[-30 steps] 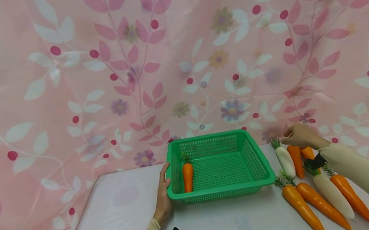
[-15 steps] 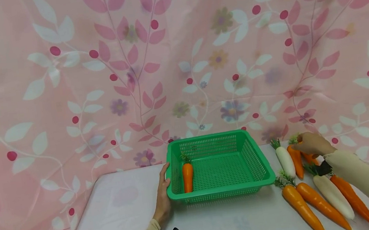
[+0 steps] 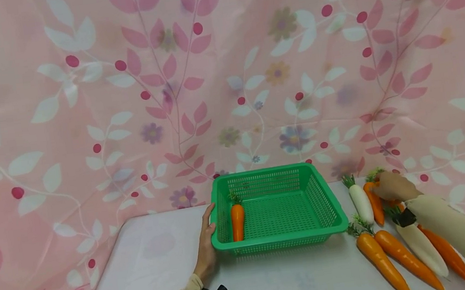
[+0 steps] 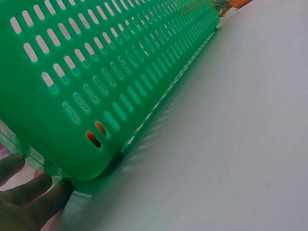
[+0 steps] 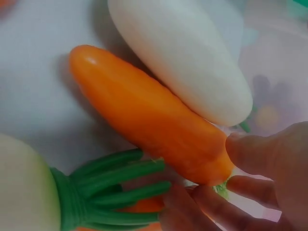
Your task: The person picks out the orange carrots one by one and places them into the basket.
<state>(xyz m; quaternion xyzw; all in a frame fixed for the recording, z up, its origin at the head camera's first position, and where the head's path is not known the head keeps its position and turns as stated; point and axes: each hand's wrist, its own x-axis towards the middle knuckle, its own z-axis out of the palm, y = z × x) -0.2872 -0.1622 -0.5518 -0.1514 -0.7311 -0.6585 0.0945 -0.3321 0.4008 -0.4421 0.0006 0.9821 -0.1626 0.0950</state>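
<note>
My left hand [image 3: 205,252] rests against the left side of a green plastic basket [image 3: 279,240], fingers fairly straight. Its fingertips [image 4: 41,182] touch the outer wall in the left wrist view. Inside the basket, along its left wall, lies an orange carrot [image 3: 237,221] with leafy green top. At the right, my right hand [image 3: 394,186] pinches the top end of another carrot [image 5: 149,115], thumb on one side and fingers on the other. That carrot lies on the table beside a white radish [image 5: 187,57]. Part of a further carrot [image 5: 144,206] is hidden under the hand and green stems.
Nearer the front right lie two carrots [image 3: 379,257] [image 3: 407,259], a second white radish [image 3: 422,247] and another carrot [image 3: 450,253] partly under the right sleeve. A pink floral cloth [image 3: 226,92] hangs behind the white table [image 3: 155,261].
My right hand has come down from above the back vegetables, first to the right, then slightly left onto the carrot beside the radish. The left hand and basket stay put.
</note>
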